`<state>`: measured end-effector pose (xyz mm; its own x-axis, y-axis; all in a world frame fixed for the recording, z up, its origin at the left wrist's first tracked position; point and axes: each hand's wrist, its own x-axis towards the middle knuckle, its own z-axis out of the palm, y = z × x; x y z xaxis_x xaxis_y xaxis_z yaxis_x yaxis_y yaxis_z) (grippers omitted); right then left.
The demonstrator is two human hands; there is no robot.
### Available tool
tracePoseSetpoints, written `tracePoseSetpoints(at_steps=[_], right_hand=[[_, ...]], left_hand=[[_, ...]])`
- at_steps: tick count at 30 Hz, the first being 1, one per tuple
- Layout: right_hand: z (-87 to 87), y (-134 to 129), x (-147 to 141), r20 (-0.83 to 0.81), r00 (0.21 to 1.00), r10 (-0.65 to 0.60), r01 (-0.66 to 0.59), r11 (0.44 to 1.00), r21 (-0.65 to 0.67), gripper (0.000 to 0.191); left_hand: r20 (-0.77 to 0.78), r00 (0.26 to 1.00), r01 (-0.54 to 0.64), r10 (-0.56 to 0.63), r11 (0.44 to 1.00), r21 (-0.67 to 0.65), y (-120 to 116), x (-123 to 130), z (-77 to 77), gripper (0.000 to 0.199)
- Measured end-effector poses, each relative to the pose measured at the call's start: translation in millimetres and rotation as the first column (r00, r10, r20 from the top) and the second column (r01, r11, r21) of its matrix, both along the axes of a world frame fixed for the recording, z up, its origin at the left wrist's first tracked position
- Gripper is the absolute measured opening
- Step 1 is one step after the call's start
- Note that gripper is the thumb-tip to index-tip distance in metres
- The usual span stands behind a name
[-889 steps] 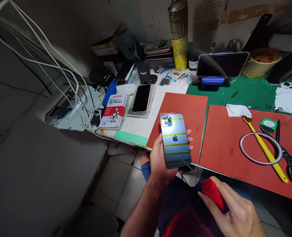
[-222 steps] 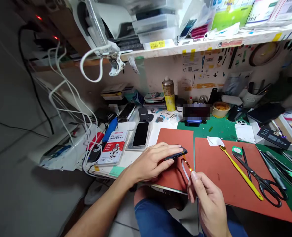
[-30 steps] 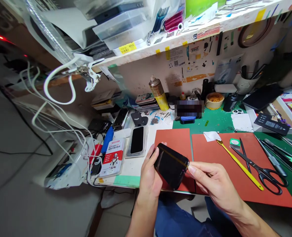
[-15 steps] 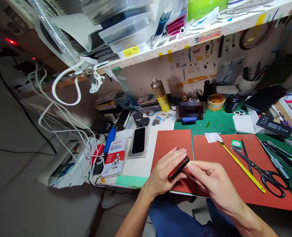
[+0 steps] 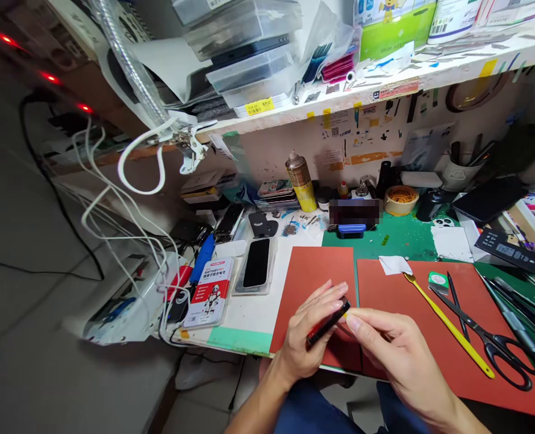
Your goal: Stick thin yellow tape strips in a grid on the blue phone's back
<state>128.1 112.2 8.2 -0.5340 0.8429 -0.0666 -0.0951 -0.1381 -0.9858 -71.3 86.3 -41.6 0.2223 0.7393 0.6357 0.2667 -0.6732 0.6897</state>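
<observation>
Phone (image 5: pixel 327 326), one, dark: tilted on edge above the left red mat (image 5: pixel 315 277), gripped in the left hand (image 5: pixel 307 333), fingers over one face. Right hand (image 5: pixel 389 343): thumb and forefinger pinched at the phone's near end on a small yellow strip (image 5: pixel 345 314), mostly hidden. Right red mat (image 5: pixel 398 337), bearing yellow brush (image 5: pixel 452 330), black scissors (image 5: pixel 474 325), white cloth (image 5: pixel 394 265). Left of the mats: second phone (image 5: pixel 256 263) in clear tray; red-and-white battery pack (image 5: pixel 208 295). Behind: spray can (image 5: pixel 302 185), upright but leaning in view.

Your workbench (image 5: pixel 244 316) is part white, part green. On it you have two red mats (image 5: pixel 308 271), a battery box (image 5: pixel 210 295) and a spray can (image 5: pixel 301 182).
</observation>
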Motion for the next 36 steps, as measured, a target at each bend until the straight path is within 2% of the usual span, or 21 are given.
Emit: tracePoseSetpoints(at_steps=[5, 10, 15, 19, 21, 23, 26, 29, 32, 36], right_hand=[[-4.1, -2, 10, 0.069, 0.998, -0.002, -0.006, 0.992, 0.125, 0.049], [-3.7, -5, 16, 0.098, 0.995, 0.008, -0.022, 0.99, 0.138, 0.048], [-6.1, -6, 20, 0.12, 0.993, 0.006, -0.015, 0.997, 0.069, 0.048], [-1.8, -4, 16, 0.036, 0.999, 0.02, -0.019, 1.0, -0.019, 0.044], [2.2, -4, 12, -0.018, 1.0, 0.024, -0.025, 0.995, -0.099, 0.043], [5.8, -5, 8, -0.051, 0.999, 0.012, -0.021, 0.984, -0.177, 0.045], [9.5, -8, 8, -0.02, 0.999, -0.048, 0.042, 0.972, -0.232, 0.057], [9.9, -13, 19, 0.102, 0.991, -0.09, 0.111, 0.969, -0.221, 0.065], [5.6, -20, 39, 0.247, 0.963, -0.112, 0.148, 0.98, -0.133, 0.058], [-4.9, -28, 63, 0.382, 0.911, -0.156, 0.158, 0.987, 0.024, 0.042]], left_hand=[[-0.017, 1.0, 0.019, -0.018, 0.999, 0.03, -7, 8, 1.1, 0.061], [0.067, 0.998, -0.014, 0.021, 0.995, -0.099, -14, 20, 5.7, 0.066], [0.084, 0.996, -0.016, 0.028, 0.99, -0.14, -14, 24, 8.3, 0.064], [0.087, 0.996, 0.017, -0.001, 0.982, -0.189, -14, 23, 11.3, 0.058], [0.115, 0.992, -0.028, 0.06, 0.964, -0.264, -16, 25, 11.5, 0.05], [0.195, 0.966, -0.086, 0.171, 0.92, -0.383, -18, 31, 10.1, 0.043], [0.432, 0.841, -0.042, 0.324, 0.836, -0.547, -19, 45, 7.5, 0.041], [0.645, 0.623, 0.07, 0.442, 0.79, -0.609, -16, 59, 11.2, 0.043], [0.719, 0.404, 0.102, 0.566, 0.753, -0.65, -11, 63, 24.3, 0.044], [0.711, 0.22, 0.075, 0.667, 0.716, -0.694, -7, 53, 45.5, 0.037]])
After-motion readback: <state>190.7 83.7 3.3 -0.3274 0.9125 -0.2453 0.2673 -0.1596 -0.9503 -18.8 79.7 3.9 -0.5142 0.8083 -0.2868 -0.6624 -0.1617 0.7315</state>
